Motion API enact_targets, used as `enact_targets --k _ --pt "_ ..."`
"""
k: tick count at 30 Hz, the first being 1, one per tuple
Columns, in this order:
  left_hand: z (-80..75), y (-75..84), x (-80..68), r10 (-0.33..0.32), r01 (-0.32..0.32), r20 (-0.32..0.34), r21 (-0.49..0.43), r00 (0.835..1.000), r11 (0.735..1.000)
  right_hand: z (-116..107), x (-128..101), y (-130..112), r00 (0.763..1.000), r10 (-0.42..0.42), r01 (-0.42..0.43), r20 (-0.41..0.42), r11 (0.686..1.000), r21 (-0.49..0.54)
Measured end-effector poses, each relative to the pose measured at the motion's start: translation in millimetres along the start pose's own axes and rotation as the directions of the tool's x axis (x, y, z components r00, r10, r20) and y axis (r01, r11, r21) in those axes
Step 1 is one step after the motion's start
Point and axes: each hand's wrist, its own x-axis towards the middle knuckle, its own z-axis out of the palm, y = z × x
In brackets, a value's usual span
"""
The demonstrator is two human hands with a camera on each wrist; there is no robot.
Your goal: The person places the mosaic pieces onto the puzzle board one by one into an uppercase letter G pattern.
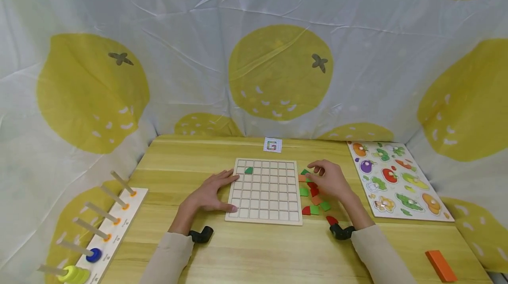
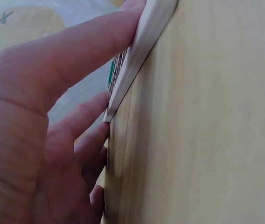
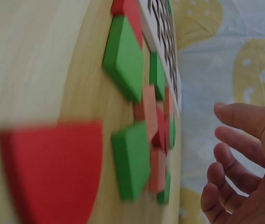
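A: Where are the hands against the grid board (image 1: 265, 191)?

B: The left hand (image 1: 212, 191) lies flat on the bench (image 1: 254, 248) at the board's left edge, fingers straight, thumb at the near-left corner and fingertips at the far-left one. The left wrist view shows those fingers (image 2: 83, 44) pressed along the board's side, gripping nothing.

A: And the right hand?

B: The right hand (image 1: 330, 180) hovers just off the board's right edge, above the loose tiles (image 1: 315, 196). Its fingers are loosely curled; the right wrist view shows them (image 3: 242, 154) apart from the green and red pieces, holding nothing that I can see.

A: Anything on the board already?

B: One green tile (image 1: 248, 170), in the second row near the left edge, close to the left fingertips. The other cells look bare.

A: What hems things in?

B: The vegetable puzzle (image 1: 397, 180) lies to the right of the tile heap, well clear of the hand. A small pattern card (image 1: 272, 144) sits beyond the board's far edge. The peg rack (image 1: 107, 226) stands at the bench's left rim, an orange block (image 1: 440, 265) near the front right corner. Bare bench runs between the board and the front edge.
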Motion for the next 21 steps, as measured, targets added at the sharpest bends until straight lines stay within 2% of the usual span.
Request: enact_targets --k 9,21 --pt "0.3 0.4 1.1 -0.006 0.006 -0.003 0.0 1.0 1.0 -22 -18 31 0.999 0.023 -0.026 -0.033 0.997 -0.071" --pt "1.8 0.9 0.7 0.008 -0.008 -0.008 -0.002 1.0 1.0 -26 -26 51 0.998 0.039 -0.035 0.057 0.997 -0.071"
